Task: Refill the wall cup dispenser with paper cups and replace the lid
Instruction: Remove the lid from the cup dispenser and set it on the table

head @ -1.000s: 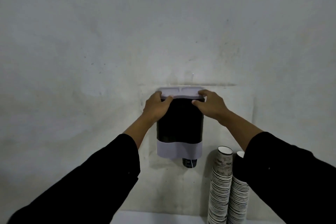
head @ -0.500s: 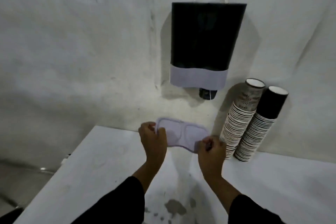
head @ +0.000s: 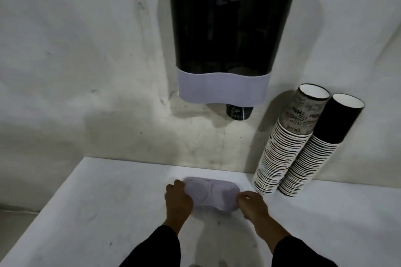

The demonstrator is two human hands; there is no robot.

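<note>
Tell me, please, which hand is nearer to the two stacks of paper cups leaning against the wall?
Right. The right hand grips the lid's right end, just left of the cup stacks; the left hand holds the lid's far end.

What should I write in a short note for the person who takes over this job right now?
Left hand: fingers hold the left end of the lid.
Right hand: fingers hold the lid's right end.
Lid: off the dispenser, low at the white counter; whether it rests there is unclear.
Dispenser: on the wall, one cup showing at the bottom.
Two cup stacks lean against the wall at right.
Done: lid removed.
Left: release lid, load cups, replace lid.
</note>
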